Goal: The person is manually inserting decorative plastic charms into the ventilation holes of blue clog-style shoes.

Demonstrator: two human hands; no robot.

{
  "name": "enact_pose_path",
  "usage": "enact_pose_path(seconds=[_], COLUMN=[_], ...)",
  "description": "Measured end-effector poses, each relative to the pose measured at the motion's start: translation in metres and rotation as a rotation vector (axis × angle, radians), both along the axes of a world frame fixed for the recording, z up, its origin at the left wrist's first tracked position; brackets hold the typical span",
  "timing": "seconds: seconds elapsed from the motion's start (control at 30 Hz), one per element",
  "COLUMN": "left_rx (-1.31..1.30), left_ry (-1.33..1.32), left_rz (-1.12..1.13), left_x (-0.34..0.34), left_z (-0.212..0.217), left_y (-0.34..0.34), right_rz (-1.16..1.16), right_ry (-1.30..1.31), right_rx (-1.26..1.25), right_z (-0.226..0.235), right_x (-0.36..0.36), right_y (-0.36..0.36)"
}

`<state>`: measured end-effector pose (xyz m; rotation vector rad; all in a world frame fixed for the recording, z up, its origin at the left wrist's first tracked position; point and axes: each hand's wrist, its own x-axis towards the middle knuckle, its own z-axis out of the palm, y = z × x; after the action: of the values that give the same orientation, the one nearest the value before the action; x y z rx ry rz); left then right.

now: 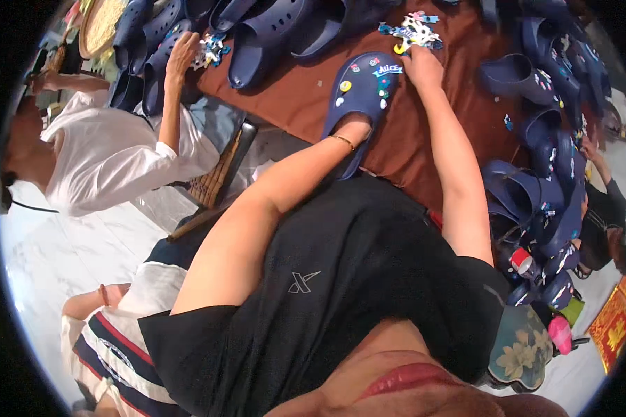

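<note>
My left hand (355,126) is pushed into the opening of a navy clog (360,89) and holds it from inside, so its fingers are hidden. Several charms sit on the clog's upper: a yellow round one, a blue-and-white name banner, and small white, green and pink ones. To the right, my right hand (424,68) reaches to a heap of loose shoe charms (417,31), white, blue and yellow. Its fingers are curled at the near edge of the heap, beside a yellow piece. What lies between the fingertips is too small to make out.
A brown cloth (285,104) covers the table. Plain navy clogs (254,52) line the far left; decorated clogs (525,80) pile up on the right. At the left a person in white (125,153) touches another charm heap (212,50). Other people sit at lower left and far right.
</note>
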<state>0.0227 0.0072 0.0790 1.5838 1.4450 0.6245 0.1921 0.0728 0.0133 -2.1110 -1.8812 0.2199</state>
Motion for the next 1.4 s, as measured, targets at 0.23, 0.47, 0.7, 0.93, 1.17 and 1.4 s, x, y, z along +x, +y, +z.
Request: enact_pose_path(seconds=[0.23,0.47,0.7,0.93,1.17,1.4], left_rx=[0.138,0.427,0.212,-0.038,0.356,0.673], left_ry=[0.066,0.44,0.634,0.716,0.67,1.047], left_rz=[0.076,-0.048,-0.348,-0.504,-0.305,-0.439], left_x=[-0.001,-0.008,-0.021,-0.016,-0.02,-0.022], left_z=[-0.006,-0.085,-0.107,-0.049,-0.111,-0.152], left_y=[0.001,-0.014,-0.019,-0.018,-0.035,-0.028], right_rz=[0.057,0.676,0.82,0.772,0.616,0.73], right_ry=[0.26,0.479,0.18,0.13,0.104,0.053], right_rx=[0.139,0.175,-0.072,-0.079,-0.191,0.034], right_z=[0.017,0.056,0.049,0.042,0.076,0.066], right_x=[0.001,-0.068,-0.101,-0.101,-0.111,-0.123], right_y=[-0.006,-0.021,-0.018,-0.018,-0.054,-0.062])
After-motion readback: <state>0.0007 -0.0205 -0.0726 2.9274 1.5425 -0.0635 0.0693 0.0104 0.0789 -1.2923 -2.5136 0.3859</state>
